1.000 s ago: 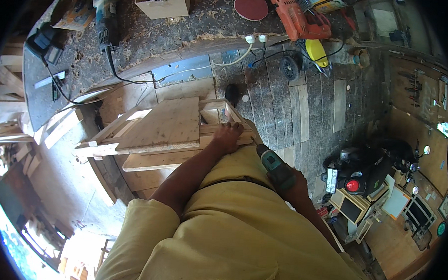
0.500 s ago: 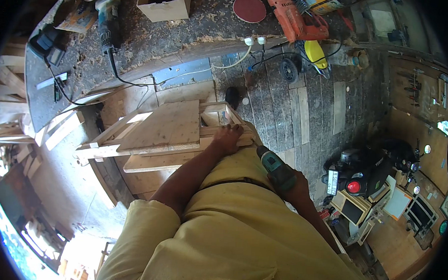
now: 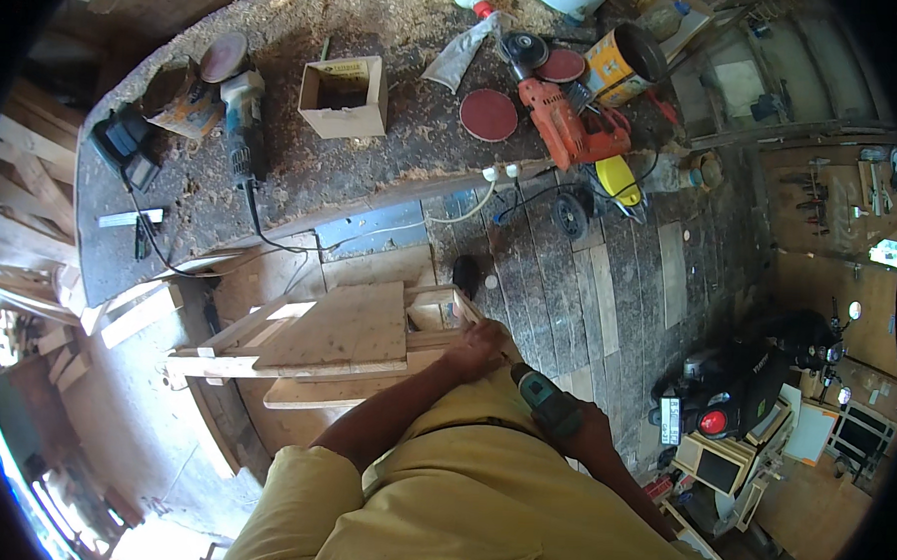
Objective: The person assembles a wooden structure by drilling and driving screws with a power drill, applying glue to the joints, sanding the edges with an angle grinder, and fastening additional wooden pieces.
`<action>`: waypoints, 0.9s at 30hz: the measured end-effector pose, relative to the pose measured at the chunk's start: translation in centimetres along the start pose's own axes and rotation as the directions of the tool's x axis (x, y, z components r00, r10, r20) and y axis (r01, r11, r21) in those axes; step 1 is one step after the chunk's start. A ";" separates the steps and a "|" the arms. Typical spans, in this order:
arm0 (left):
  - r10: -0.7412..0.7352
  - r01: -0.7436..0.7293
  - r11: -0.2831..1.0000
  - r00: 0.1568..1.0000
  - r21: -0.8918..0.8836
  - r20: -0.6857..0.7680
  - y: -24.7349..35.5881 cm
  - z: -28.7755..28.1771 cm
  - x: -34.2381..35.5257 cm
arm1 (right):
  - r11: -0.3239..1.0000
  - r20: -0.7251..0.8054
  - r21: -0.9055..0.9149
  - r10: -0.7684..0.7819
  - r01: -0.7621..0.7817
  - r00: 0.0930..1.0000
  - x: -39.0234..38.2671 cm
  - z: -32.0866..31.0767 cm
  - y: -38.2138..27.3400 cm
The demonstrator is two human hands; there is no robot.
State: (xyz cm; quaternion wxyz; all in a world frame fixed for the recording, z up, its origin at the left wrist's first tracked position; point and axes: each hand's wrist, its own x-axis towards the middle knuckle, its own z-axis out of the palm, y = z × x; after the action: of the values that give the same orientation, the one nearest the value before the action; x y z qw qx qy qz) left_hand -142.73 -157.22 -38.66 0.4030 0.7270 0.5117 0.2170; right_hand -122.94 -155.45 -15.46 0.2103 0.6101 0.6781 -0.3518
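Observation:
My left hand (image 3: 474, 346) grips the pale wooden frame (image 3: 432, 309) at its right end, fingers curled over a rail. A flat wooden panel (image 3: 331, 325) lies on that frame, which leans against my front with a board below it. My right hand (image 3: 584, 426) is wrapped round a teal and black drill (image 3: 544, 394), whose tip points at the frame's right edge beside my left hand. Whether the bit enters the wood I cannot tell.
Ahead, a worn bench (image 3: 204, 139) carries a grinder (image 3: 243, 131), cardboard box (image 3: 341, 95), red power tool (image 3: 570, 125), sanding discs and cans. Cables cross the plank floor (image 3: 608, 287). A black scooter (image 3: 724, 382) stands right, near stacked boards; timber (image 3: 31, 212) is piled left.
The view has tilted toward the bench, so more benchtop shows and everything sits lower. My left hand has shifted slightly right along the frame toward the drill's tip; the drill is still held.

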 end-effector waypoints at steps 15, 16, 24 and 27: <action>0.164 -0.176 0.982 0.975 0.072 0.151 -0.4 0.3 1.5 | 1.000 0.023 0.015 -0.002 0.001 1.000 0.0 0.3 1.3; 0.169 -0.182 0.980 0.974 0.078 0.151 -0.2 0.1 1.5 | 1.000 0.037 -0.005 0.013 -0.013 0.999 -0.1 0.0 1.0; 0.169 -0.175 0.981 0.983 0.081 0.074 -0.1 0.0 0.9 | 0.997 0.067 -0.074 -0.003 0.008 0.998 -0.2 -0.4 0.5; 0.175 -0.187 0.978 0.977 0.091 0.123 0.0 0.0 1.1 | 0.996 0.082 -0.092 0.023 -0.015 0.996 -0.5 -0.5 0.2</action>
State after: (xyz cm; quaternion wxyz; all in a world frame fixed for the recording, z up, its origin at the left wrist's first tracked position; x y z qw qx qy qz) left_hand -142.31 -156.25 -38.81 0.3724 0.8016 0.4298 0.1845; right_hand -122.62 -155.46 -14.80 0.2695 0.5912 0.6782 -0.3435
